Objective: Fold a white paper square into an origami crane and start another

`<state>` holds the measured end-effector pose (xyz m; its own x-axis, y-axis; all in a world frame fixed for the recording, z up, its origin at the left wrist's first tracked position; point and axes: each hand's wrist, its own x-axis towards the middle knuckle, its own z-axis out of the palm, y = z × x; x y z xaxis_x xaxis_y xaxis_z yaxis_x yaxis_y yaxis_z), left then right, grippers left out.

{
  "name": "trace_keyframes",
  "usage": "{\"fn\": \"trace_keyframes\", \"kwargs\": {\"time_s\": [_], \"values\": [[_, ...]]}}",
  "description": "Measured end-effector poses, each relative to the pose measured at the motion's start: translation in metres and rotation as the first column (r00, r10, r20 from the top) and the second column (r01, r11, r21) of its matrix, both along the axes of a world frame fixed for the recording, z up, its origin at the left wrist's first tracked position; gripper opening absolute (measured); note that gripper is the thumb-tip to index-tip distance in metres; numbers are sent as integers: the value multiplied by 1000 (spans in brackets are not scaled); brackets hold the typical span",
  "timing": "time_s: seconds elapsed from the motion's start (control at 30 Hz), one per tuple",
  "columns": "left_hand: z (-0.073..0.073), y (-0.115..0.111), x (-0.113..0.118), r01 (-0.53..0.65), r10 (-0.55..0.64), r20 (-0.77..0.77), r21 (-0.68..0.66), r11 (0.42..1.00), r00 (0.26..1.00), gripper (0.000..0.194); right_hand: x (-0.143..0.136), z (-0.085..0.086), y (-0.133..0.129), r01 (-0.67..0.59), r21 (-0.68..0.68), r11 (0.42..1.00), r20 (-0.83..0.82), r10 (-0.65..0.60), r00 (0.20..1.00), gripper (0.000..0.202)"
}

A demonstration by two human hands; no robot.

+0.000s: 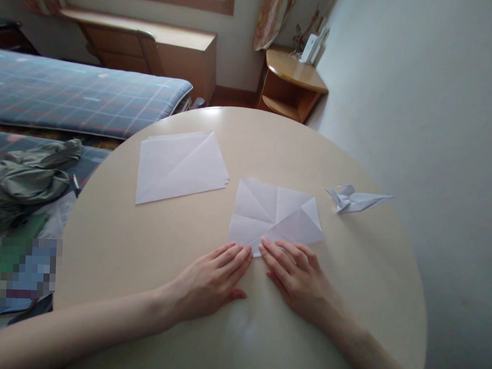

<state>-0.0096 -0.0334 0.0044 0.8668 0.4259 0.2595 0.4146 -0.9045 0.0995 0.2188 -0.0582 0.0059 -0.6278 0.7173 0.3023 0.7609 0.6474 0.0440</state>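
A creased white paper lies on the round cream table, with fold lines meeting near its middle and a folded flap at its right. My left hand lies palm down, fingertips on the paper's near left edge and the thumb spread apart. Beside it, my right hand rests its fingertips on the near edge, right of the bottom corner. Both hands have their fingers stretched out and cover part of that edge. A folded paper crane sits to the right of the paper.
A stack of white paper sheets lies at the table's back left. Left of the table are a plaid mattress and crumpled grey-green cloth. A wooden corner shelf stands behind, and a pale wall runs along the right.
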Motion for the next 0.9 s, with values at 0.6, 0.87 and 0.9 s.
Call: {"fn": "trace_keyframes", "kwargs": {"time_s": [0.6,0.87,0.9], "values": [[-4,-4,3,-41,42,-26,15,999,999,61,-20,5,-28,148,42,988,79,-151,985,46],[-2,-2,4,-66,64,-36,-36,997,997,56,-23,3,-31,220,68,973,53,-224,973,42],[-1,-2,3,-75,74,-28,-38,996,997,55,-23,4,-31,229,77,970,51,-233,971,41]]}}
